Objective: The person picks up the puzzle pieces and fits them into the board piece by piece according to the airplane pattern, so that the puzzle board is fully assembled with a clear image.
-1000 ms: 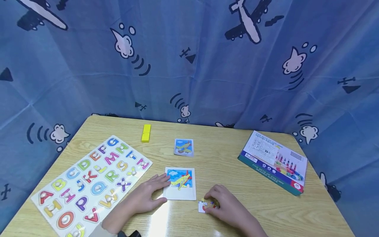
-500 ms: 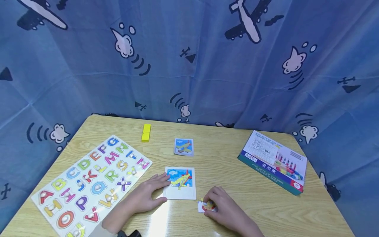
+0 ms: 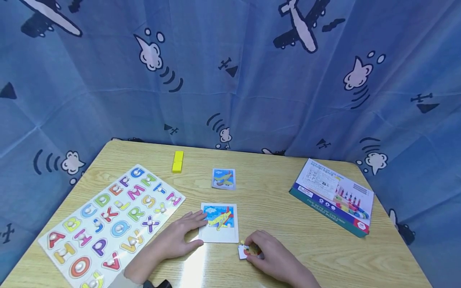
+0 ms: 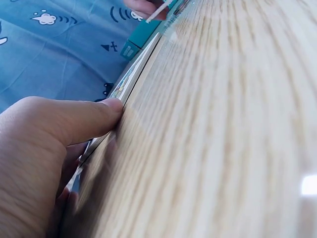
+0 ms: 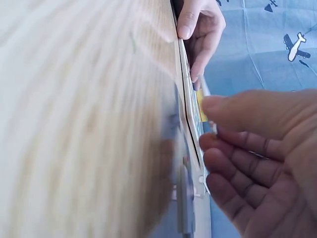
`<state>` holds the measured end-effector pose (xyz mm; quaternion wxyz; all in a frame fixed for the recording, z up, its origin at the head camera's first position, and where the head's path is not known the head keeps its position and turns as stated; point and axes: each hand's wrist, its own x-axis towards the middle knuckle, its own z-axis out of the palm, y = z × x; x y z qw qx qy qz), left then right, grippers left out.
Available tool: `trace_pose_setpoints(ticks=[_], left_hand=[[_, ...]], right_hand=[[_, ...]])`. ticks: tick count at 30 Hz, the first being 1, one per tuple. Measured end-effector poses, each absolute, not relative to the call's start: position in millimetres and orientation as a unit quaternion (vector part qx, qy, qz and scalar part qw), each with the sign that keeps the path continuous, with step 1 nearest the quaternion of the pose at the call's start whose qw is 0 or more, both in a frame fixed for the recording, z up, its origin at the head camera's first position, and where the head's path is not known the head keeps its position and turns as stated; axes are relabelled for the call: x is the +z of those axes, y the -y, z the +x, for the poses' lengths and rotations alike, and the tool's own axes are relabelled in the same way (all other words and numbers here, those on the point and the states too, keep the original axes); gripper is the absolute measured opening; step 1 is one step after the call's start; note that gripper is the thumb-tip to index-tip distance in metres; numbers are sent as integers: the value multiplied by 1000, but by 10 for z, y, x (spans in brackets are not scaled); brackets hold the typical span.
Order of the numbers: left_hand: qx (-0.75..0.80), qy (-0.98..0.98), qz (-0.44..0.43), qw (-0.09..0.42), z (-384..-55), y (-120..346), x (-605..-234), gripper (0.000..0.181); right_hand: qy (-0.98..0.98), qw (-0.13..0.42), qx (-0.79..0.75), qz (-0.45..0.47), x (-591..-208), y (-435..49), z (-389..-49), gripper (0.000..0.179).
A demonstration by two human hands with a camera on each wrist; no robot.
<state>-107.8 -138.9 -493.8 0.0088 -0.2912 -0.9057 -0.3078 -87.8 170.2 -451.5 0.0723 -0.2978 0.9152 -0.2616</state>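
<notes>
My right hand (image 3: 268,254) pinches a jigsaw piece (image 3: 243,253) between thumb and fingers, just off the near right corner of a white-framed puzzle board (image 3: 219,236). The piece is white with some red, and its thin edge (image 5: 205,87) shows at the thumb tip in the right wrist view. Other pieces appear beneath that hand, partly hidden by the fingers. On the board, the upper part shows a yellow plane on blue sky; the lower part is bare white. My left hand (image 3: 180,236) rests at the board's left side, fingers extended onto its edge.
A picture card (image 3: 223,179) with the same plane lies behind the board. Further left are a yellow block (image 3: 177,162) and a large letter board (image 3: 119,204) with knobbed letters. A product box (image 3: 333,196) lies at the right. A blue curtain (image 3: 230,80) hangs behind the table.
The right hand has shifted slightly, and the pinched piece has moved a little left toward the board and turned slightly. The left hand and the board stay where they were.
</notes>
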Motion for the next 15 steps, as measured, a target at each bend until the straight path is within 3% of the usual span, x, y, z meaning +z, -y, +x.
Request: trace_pose_setpoints(ticks=[15], left_hand=[[-316,908,-276,-3,-1067,1377,-4913,55]], right_hand=[[-899,25,-245,-363,-4437,-1291,-1044,16]])
